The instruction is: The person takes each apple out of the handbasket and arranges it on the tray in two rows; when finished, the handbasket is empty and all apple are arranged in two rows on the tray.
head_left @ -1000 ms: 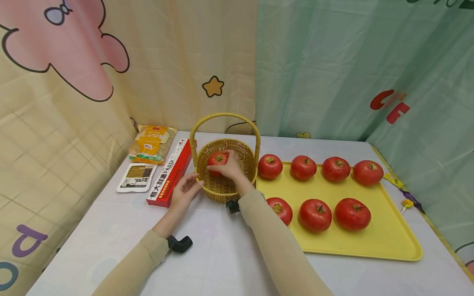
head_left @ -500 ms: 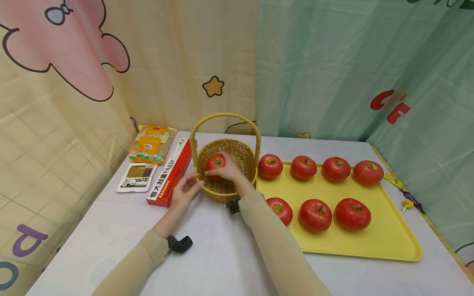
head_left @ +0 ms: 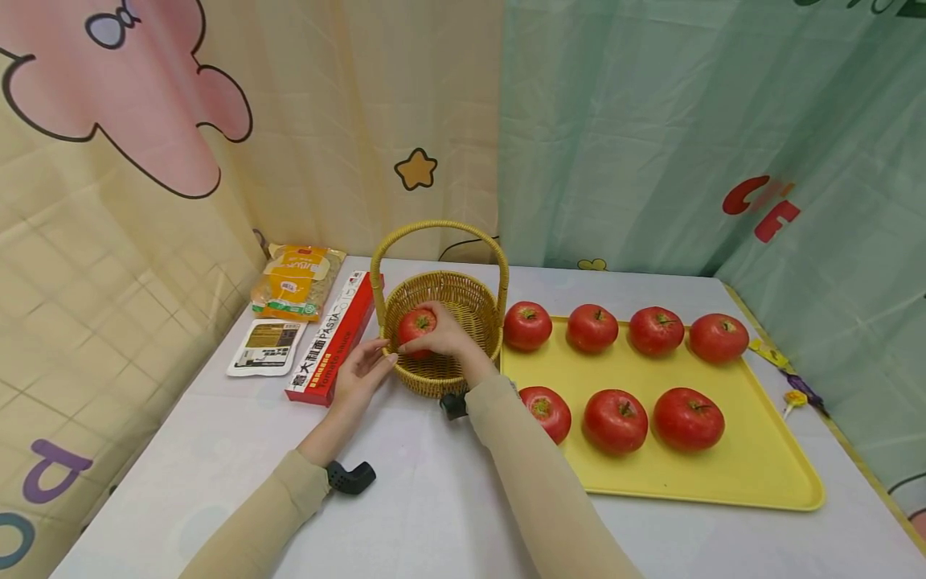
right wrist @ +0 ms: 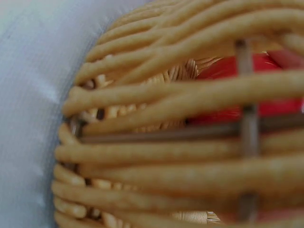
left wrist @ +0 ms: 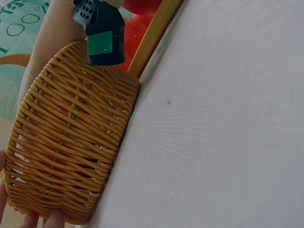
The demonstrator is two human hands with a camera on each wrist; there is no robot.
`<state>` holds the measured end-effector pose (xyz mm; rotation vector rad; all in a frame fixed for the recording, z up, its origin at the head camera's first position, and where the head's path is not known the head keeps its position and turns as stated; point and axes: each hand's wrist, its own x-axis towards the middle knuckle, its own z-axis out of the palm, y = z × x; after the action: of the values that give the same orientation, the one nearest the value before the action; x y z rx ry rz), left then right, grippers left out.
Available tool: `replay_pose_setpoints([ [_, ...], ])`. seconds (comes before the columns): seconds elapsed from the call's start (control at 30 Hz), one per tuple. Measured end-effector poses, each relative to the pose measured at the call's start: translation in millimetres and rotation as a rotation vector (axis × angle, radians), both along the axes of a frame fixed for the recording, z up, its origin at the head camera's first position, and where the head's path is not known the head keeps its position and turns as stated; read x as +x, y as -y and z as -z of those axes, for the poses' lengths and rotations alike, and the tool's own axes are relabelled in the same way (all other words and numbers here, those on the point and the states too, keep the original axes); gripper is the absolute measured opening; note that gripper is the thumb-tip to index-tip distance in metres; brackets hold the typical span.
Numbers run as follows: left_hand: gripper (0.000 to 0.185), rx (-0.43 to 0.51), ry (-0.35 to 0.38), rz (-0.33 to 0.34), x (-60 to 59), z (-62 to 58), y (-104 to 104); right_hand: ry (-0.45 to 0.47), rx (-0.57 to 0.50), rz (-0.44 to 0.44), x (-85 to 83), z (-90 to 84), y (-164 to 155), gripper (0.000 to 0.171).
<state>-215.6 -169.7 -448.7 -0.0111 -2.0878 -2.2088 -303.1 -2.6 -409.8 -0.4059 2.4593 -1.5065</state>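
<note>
A round wicker basket (head_left: 472, 304) with a tall arched handle stands on the white-covered table. Inside it, at the left wall, is a red apple (head_left: 415, 323), which my right hand (head_left: 450, 338) holds with fingers behind and thumb in front. My left hand (head_left: 359, 375) grips the basket's left rim between thumb and fingers. From the left wrist view, fingertips (left wrist: 53, 219) lie against the woven side (left wrist: 71, 128). In the right wrist view the apple's red skin (right wrist: 221, 71) shows through gaps in the weave.
A yellow tray (head_left: 723, 482) with several red apples (head_left: 616, 421) lies to the right. Left of the basket are a red pasta box (head_left: 337, 338), a white packet (head_left: 268, 347) and a bag of grains (head_left: 299, 281). A lollipop (head_left: 795, 400) lies beyond the tray's right edge.
My right hand has shifted the apple left and slightly toward me within the basket, up to the left wall. The left hand stays at the rim.
</note>
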Motion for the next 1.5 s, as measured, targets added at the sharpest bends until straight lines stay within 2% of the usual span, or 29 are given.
replay_pose_setpoints([
  [0.27, 0.044, -0.009, 0.005, 0.0, -0.8, 0.2, -0.6, 0.013, -0.005, -0.031, 4.4, -2.9, -1.3, 0.08],
  [0.73, 0.044, -0.005, 0.024, -0.001, -1.7, 0.8, -0.7, 0.004, 0.03, -0.031, 8.6, -2.8, -2.1, 0.079],
  [1.0, 0.045, -0.01, 0.03, -0.007, -1.8, 0.0, -0.3, -0.067, 0.145, -0.016, 15.5, -9.8, -1.6, 0.077],
  [1.13, 0.043, 0.002, -0.004, -0.023, -2.5, 0.3, -0.6, -0.126, 0.212, -0.013, 25.7, -25.3, -5.1, 0.079],
  [1.27, 0.041, 0.016, -0.032, -0.03, -2.4, 1.0, -1.0, -0.208, 0.26, -0.065, 42.8, -55.1, -19.5, 0.077],
  [1.37, 0.04, 0.012, -0.026, -0.028, -1.8, 1.0, -1.2, -0.287, 0.263, -0.121, 56.7, -83.5, -42.1, 0.076],
  [1.5, 0.041, 0.009, -0.023, -0.019, -2.1, 0.4, -2.3, -0.393, 0.217, -0.181, 77.4, -120.7, -92.9, 0.074],
])
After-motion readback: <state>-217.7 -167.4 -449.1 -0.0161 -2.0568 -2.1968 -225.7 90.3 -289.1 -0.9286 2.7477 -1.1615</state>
